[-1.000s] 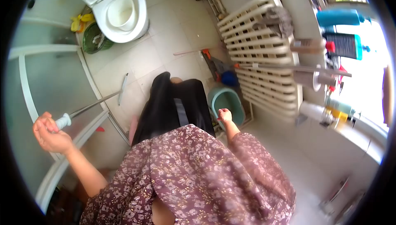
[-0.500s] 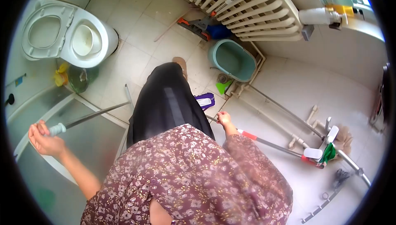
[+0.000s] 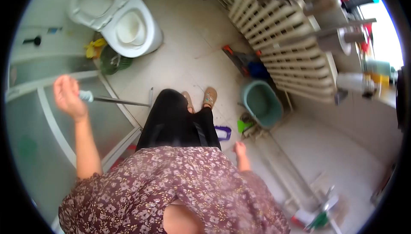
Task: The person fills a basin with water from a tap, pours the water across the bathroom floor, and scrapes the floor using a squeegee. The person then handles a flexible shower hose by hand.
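Observation:
My left hand [image 3: 67,97] is raised at the left, its fingers curled round the end of the pale grip of a long-handled squeegee [image 3: 122,102]. Its grey pole reaches right to a narrow crossbar beside my leg. My right hand [image 3: 240,149] is a fist low by my right side, closed on the thin handle of a flat mop, which is mostly hidden now. Just ahead of that fist lies the purple-fringed mop head [image 3: 223,133], partly covered by my trousers.
A toilet [image 3: 132,28] with its lid up stands ahead left, near a green bin [image 3: 112,60]. Frosted shower panels [image 3: 81,148] line the left. Right of my feet are a teal bucket [image 3: 262,103], an orange-and-grey floor tool [image 3: 236,60] and a radiator [image 3: 291,49].
The view has swung, so the room appears shifted and both my sandals now show. My left hand is higher in view, still with the squeegee. My right hand and the mop head are lower.

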The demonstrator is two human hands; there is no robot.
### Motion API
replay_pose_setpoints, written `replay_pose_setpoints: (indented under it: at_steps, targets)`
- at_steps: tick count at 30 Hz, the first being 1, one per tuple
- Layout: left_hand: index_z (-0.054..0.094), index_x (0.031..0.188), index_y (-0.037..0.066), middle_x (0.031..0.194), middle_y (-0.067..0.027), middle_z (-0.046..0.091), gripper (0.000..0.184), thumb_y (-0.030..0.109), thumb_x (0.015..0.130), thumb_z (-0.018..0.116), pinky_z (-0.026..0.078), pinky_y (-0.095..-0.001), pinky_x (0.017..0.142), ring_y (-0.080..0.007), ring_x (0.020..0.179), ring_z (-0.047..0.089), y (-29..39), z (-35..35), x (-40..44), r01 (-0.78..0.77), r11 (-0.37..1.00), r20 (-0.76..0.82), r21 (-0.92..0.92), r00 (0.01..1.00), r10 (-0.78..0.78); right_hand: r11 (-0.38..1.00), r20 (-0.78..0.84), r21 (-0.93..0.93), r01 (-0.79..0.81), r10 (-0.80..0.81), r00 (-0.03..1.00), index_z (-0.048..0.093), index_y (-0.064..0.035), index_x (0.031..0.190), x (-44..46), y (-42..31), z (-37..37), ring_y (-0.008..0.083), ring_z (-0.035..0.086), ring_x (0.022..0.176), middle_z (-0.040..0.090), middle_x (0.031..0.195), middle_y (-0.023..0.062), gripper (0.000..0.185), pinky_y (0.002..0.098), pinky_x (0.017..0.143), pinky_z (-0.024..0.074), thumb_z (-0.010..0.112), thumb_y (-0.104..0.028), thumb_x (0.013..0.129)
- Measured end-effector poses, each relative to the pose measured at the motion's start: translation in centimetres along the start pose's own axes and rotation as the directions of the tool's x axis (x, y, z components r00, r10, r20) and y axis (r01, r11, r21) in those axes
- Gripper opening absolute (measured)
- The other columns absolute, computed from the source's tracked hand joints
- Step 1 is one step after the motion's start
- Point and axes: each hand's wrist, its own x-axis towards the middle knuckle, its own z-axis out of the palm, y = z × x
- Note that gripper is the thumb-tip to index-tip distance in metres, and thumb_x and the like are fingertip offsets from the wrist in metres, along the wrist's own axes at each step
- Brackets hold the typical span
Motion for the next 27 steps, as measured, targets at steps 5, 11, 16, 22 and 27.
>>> replay_pose_setpoints:
  at_steps: [5, 11, 16, 22, 27]
  targets:
    - [0.047, 0.075, 0.000, 0.050, 0.0032, 0.031, 0.012, 0.008, 0.081, 0.042, 0.033, -0.0190, 0.051, -0.0035, 0.043, 0.027, 1.0, -2.3, -0.2, -0.020, 0.996, -0.147, 0.088, 0.989, 0.032, 0.995, 0.104, -0.066, 0.073, -0.066, 0.992, 0.049, 0.0019, 0.089, 2.5, -8.4, -1.0, 0.0158, 0.048, 0.044, 0.050, 0.065, 0.0078, 0.020, 0.0261, 0.042, 0.0447, 0.048, -0.015, 0.078]
    - [0.046, 0.072, 0.001, 0.054, 0.0009, 0.034, 0.012, 0.010, 0.080, 0.043, 0.029, -0.0194, 0.048, -0.0054, 0.044, 0.030, 1.0, -13.0, -1.6, 0.061, 0.992, -0.496, 0.112, 0.868, 0.003, 0.927, 0.146, -0.225, 0.300, -0.272, 0.951, 0.049, 0.0045, 0.093, 5.6, -20.4, 3.2, 0.0194, 0.053, 0.052, 0.053, 0.069, 0.0125, 0.025, 0.0284, 0.046, 0.0468, 0.048, -0.016, 0.078]
    - [0.039, 0.060, 0.006, 0.055, -0.0009, 0.033, 0.020, 0.012, 0.078, 0.040, 0.027, -0.0211, 0.048, -0.0088, 0.048, 0.030, 2.0, -22.9, -4.2, 0.128, 0.968, -0.763, 0.214, 0.641, 0.084, 0.728, 0.358, -0.429, 0.535, -0.407, 0.841, 0.050, 0.0023, 0.089, 4.9, -29.6, 11.1, 0.0145, 0.051, 0.051, 0.052, 0.064, 0.0074, 0.022, 0.0268, 0.045, 0.0461, 0.048, -0.017, 0.078]
    - [0.034, 0.058, 0.007, 0.055, -0.0009, 0.028, 0.023, 0.014, 0.079, 0.038, 0.035, -0.0252, 0.068, -0.0090, 0.045, 0.024, 1.6, -27.3, -3.5, 0.169, 0.975, -0.833, 0.146, 0.552, 0.029, 0.710, 0.509, -0.385, 0.589, -0.369, 0.778, 0.049, 0.0004, 0.093, 1.3, -34.3, 23.8, 0.0170, 0.054, 0.051, 0.054, 0.070, 0.0088, 0.024, 0.0263, 0.047, 0.0463, 0.048, -0.019, 0.078]
    - [0.032, 0.059, 0.008, 0.054, -0.0001, 0.027, 0.021, 0.013, 0.079, 0.038, 0.035, -0.0290, 0.079, -0.0078, 0.043, 0.022, -0.9, -31.5, -1.9, 0.183, 0.976, -0.790, 0.117, 0.613, -0.020, 0.641, 0.578, -0.480, 0.599, -0.282, 0.766, 0.049, 0.0031, 0.092, -3.6, -35.7, 35.3, 0.0160, 0.053, 0.052, 0.052, 0.068, 0.0082, 0.025, 0.0261, 0.047, 0.0462, 0.045, -0.017, 0.077]
